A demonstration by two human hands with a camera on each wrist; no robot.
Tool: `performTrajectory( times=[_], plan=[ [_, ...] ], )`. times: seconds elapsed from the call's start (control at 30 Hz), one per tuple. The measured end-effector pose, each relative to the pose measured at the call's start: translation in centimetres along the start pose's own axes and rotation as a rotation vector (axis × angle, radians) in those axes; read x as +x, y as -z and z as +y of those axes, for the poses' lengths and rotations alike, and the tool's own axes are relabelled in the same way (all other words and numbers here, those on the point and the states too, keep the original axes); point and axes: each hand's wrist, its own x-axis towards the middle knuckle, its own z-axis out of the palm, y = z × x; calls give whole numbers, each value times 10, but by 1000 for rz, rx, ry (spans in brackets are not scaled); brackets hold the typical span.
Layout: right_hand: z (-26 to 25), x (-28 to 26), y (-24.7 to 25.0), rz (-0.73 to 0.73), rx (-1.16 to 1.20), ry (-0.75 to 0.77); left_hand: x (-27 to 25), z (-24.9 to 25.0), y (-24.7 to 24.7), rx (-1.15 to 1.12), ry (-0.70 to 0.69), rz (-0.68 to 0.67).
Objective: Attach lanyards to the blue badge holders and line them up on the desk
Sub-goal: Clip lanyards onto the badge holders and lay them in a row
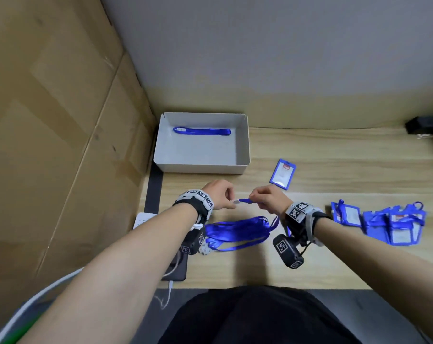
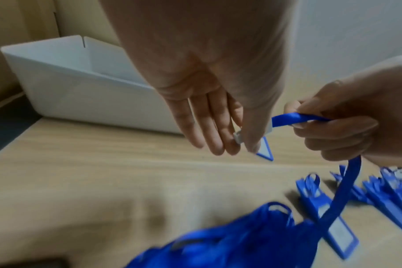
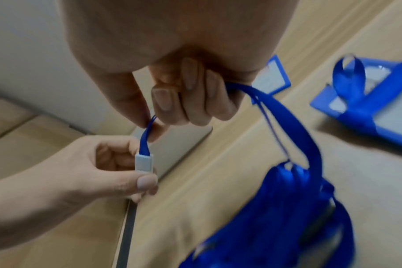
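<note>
Holding one blue lanyard up off the desk between both hands, roughly dead center of the head view. Left hand has the white plastic clip at the strap's end pinched between thumb and curled index finger, with the other fingers hanging fairly straight and together. Right hand sits at 3 o'clock from the left one, thumb and index finger clamped on the blue strap just past the clip, the rest of its fingers curled around the strap lower down. From there the strap drops down to the loose pile of lanyards lying on the desk at about 6 o'clock from the hands. One bare blue badge holder lies flat at 1 o'clock from the right hand, not touching anything. Over at 3 o'clock there's a bunch of badge holders with lanyards on them, overlapping a bit; too blurry to count. White box at 12 o'clock from the hands has a single lanyard lying along its far side. Big cardboard sheet stands off at 9 o'clock.
</note>
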Motion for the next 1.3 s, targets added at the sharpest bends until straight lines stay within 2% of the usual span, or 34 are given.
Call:
performTrajectory(
  times=[0.13, 0.23, 0.43, 0.53, 0.63, 0.8, 0.93, 1.07, 1.13, 1.23, 1.3],
  plan=[
    [-24, 3, 46, 91, -28, 39, 22, 22, 30, -86, -5, -62],
    [-38, 2, 82, 153, -19, 62, 40, 42, 50, -66, -12, -42],
    [-48, 1, 151, 247, -169, 43, 74, 62, 62, 197, 124, 12],
    [-46, 1, 182, 298, -205, 67, 84, 75, 62, 221, 181, -6],
    [-31, 0, 211, 331, -277, 92, 92, 89, 54, 20, 186, -7],
    [22, -1, 255, 339, -537, -45, 109, 121, 26, -262, 165, -50],
    [52, 2, 264, 164, -548, -88, 120, 144, 4, -321, 136, -49],
    [58, 10, 243, 77, -216, 14, 128, 162, -14, -390, 70, -17],
    [55, 12, 231, 48, -135, 58, 133, 170, -21, -423, 67, -4],
    [59, 19, 224, 67, -398, 159, 141, 178, -29, -415, 73, 9],
    [65, 23, 224, 71, -457, 195, 146, 182, -32, -399, 82, 19]
  ],
)
